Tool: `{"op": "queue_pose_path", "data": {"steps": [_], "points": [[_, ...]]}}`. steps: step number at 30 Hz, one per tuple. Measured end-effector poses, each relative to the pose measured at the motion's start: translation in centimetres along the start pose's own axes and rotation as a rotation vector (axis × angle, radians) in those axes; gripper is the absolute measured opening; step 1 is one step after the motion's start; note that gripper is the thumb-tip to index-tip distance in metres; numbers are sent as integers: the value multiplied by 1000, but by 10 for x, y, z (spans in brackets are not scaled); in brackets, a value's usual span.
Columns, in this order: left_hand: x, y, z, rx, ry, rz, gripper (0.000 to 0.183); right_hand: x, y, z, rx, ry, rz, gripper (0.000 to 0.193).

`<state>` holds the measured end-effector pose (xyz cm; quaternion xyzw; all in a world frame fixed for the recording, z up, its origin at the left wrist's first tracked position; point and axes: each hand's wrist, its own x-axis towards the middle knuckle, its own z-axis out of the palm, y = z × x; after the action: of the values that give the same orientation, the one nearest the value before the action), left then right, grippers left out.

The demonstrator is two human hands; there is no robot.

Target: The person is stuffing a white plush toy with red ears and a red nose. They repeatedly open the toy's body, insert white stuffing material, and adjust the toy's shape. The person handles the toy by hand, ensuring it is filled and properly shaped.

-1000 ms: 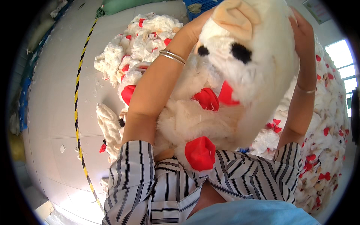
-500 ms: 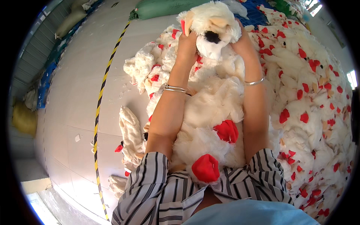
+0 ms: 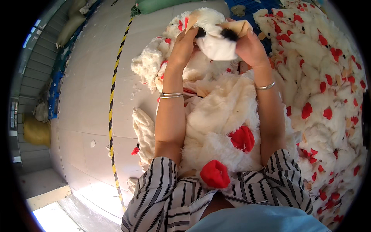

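over on the left runs yellow-and-black tape (image 3: 111, 116); then the left hand (image 3: 184, 48) pinches one side of a limp white plush head (image 3: 217, 48), held out beyond a furry cream piece (image 3: 220, 108). the right hand (image 3: 253, 52) grips its other side, near a red-dotted plush heap (image 3: 320, 100).

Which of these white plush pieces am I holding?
The plush piece with two black patches, held between your left hand and right hand; the fluffy piece between your forearms lies unheld.

Green sack (image 3: 166, 5) cropped above, right hand (image 3: 251, 49) partly hidden
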<state>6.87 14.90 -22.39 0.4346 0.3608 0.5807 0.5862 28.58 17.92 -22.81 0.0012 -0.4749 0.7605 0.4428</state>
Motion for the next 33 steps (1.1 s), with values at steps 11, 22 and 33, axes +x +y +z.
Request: {"op": "queue_pose_path", "data": {"steps": [11,22,33], "points": [[1,-9,-27,180,406,429,18,-8,-11,-25,-502,766,-186,24],[-5,-1,-41,443,578,493,19,-27,-33,-19,-492,665,-134,37],[-13,7,-54,396,488,501,21,-39,-37,-25,-683,563,-101,33]]}}
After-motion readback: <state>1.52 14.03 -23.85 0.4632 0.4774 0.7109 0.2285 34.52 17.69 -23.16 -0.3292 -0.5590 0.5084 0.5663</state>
